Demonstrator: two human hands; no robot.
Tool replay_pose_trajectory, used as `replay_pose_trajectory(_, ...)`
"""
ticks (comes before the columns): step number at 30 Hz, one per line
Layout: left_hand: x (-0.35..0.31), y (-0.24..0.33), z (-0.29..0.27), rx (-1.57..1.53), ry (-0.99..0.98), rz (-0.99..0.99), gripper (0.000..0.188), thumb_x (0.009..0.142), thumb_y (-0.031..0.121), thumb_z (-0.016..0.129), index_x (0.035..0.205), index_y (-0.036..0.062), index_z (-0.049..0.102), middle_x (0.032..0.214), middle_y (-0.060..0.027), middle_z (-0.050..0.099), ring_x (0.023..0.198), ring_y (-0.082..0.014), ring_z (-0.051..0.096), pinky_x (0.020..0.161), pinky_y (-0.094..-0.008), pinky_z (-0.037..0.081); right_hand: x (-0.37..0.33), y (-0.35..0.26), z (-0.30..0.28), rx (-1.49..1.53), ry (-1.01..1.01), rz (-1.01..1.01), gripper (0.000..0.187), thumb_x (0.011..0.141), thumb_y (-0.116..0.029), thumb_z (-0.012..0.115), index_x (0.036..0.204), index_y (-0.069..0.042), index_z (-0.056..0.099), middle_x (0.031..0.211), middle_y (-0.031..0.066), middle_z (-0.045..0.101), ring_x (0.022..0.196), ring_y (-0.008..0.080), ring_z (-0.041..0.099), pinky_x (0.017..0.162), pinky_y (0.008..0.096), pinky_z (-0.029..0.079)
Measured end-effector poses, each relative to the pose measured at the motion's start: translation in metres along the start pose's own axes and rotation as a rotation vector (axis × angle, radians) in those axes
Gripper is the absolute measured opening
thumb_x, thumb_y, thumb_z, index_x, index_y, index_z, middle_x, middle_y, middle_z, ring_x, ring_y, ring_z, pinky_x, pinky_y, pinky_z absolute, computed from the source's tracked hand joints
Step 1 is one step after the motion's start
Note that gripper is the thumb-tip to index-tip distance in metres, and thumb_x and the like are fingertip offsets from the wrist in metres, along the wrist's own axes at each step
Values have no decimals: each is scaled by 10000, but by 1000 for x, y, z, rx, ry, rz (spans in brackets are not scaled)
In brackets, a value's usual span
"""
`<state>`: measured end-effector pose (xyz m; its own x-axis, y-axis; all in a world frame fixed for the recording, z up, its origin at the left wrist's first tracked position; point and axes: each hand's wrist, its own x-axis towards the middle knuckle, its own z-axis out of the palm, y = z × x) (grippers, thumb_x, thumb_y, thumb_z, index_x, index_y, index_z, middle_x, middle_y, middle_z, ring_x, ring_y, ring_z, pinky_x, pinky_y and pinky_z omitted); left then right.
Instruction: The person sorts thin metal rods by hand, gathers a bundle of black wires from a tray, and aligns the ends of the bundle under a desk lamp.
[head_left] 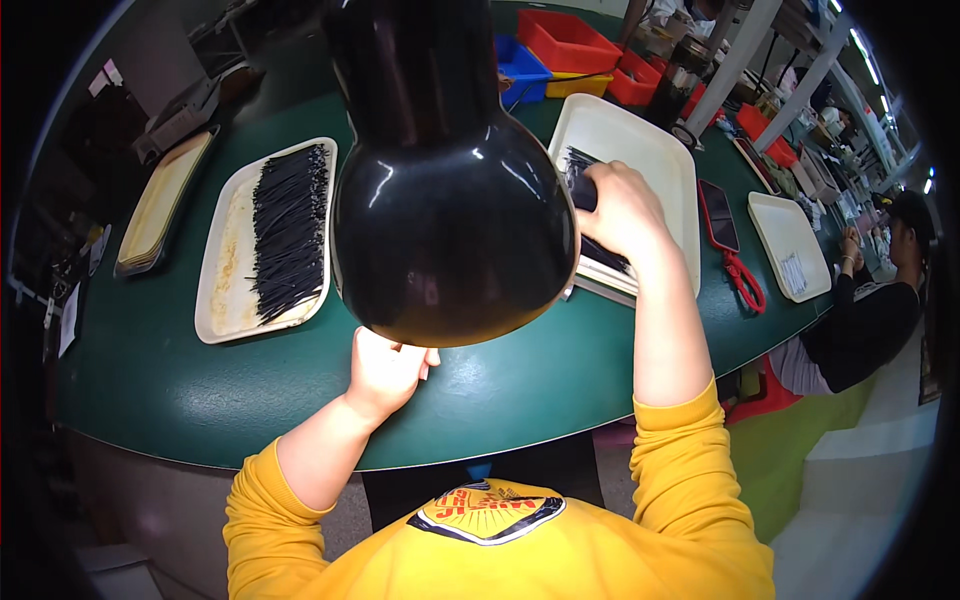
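A large black lamp head point(450, 240) blocks the middle of the view. My left hand point(385, 375) rests low over the table just below its rim, fingers curled together; whatever they may hold is hidden under the lamp. At the right, my right hand point(625, 210) reaches into a cream tray point(675, 180). Its fingers and thumb close round a dark bundle of thin black wires point(584, 192), and more such wires lie in the tray beneath the hand. To the left, another cream tray point(232, 240) carries a dense row of black wires point(290, 230) with pale tips.
Right of my forearm lie a phone point(718, 215) and red-handled scissors point(745, 280). Beyond them is a small tray point(790, 235) with pale pieces. Stacked trays point(165, 200) stand far left; red bins point(565, 40) and a blue bin point(520, 70) stand behind. Another person point(870, 310) sits at the right.
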<state>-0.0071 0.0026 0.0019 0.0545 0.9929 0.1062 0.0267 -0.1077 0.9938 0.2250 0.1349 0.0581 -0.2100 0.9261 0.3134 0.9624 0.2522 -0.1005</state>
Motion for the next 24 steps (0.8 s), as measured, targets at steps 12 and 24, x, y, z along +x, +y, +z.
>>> replay_pose_trajectory(12, 3, 28, -6, 203, 4, 75, 103, 750, 82, 560, 821, 18, 522, 619, -41, 534, 522, -62, 490, 489, -196, 409, -1, 14, 19, 657, 427, -44, 171, 733, -44, 401, 808, -36, 554, 653, 97, 558, 605, 182, 561, 579, 280, 430)
replay_pose_trajectory(24, 13, 31, -154, 1158, 231, 346, 253, 631, 68, 635, 861, 33, 536, 893, -93, 521, 861, -252, 491, 780, -330, 388, 17, 97, 68, 762, 56, 428, 574, 816, -414, 384, 1148, 53, 351, 1154, 179, 390, 1079, 251, 366, 904, 295, 266)
